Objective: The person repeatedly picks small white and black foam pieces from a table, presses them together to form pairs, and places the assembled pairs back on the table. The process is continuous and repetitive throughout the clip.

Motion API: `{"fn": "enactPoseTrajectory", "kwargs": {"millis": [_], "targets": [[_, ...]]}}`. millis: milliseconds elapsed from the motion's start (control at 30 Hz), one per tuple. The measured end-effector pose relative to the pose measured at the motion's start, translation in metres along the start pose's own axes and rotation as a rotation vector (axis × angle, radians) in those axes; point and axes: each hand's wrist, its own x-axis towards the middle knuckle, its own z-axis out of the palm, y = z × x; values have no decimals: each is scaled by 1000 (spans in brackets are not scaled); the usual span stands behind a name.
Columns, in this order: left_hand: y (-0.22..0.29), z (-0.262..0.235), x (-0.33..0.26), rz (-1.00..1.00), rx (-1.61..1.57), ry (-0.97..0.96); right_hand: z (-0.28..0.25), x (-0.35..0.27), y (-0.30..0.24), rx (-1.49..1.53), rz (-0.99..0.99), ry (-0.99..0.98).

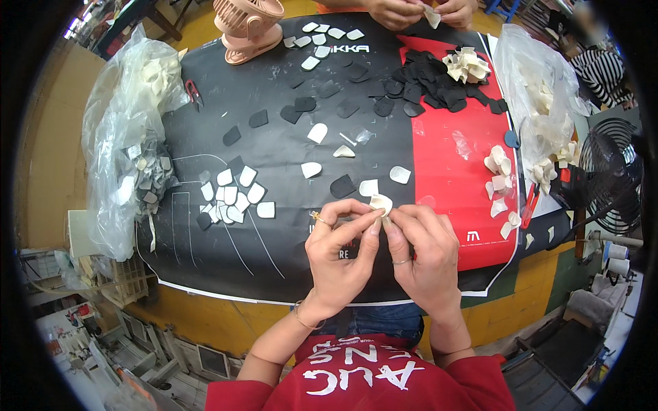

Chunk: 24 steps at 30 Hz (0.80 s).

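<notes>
Pinching a cream patch point(381, 201) at six o'clock, left hand point(339, 257) and right hand point(430, 259) seemingly work its edge; next likely needs steadiness.

On the table mat point(288, 236), fabric pieces point(317, 133) lie between 2 plastic bags point(110, 175); a portable fan point(248, 24) stands at the far edge.

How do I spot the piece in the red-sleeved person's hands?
Find the black-and-red mat. At its near side, the left hand and right hand meet around a curled cream piece. Unlike the white pieces lying just beyond, it is pinched between fingers.
</notes>
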Motion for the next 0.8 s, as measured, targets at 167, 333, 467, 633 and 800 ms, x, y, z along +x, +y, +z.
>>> {"fn": "enactPoseTrajectory", "kwargs": {"millis": [167, 333, 467, 633, 800], "targets": [[-6, 0, 1, 28, -2, 30, 5, 2, 0, -17, 9, 3], [-8, -13, 2, -227, -385, 103, 7, 9, 15, -78, 75, -9], [-13, -23, 10, -237, -358, 133, 6, 12, 21, -163, 189, -57], [-10, -10, 6, -119, -162, 102, 4, 8, 10, 76, 234, 31], [-5, 0, 3, -10, -23, 50, 5, 9, 0, 97, 15, 1]]}}
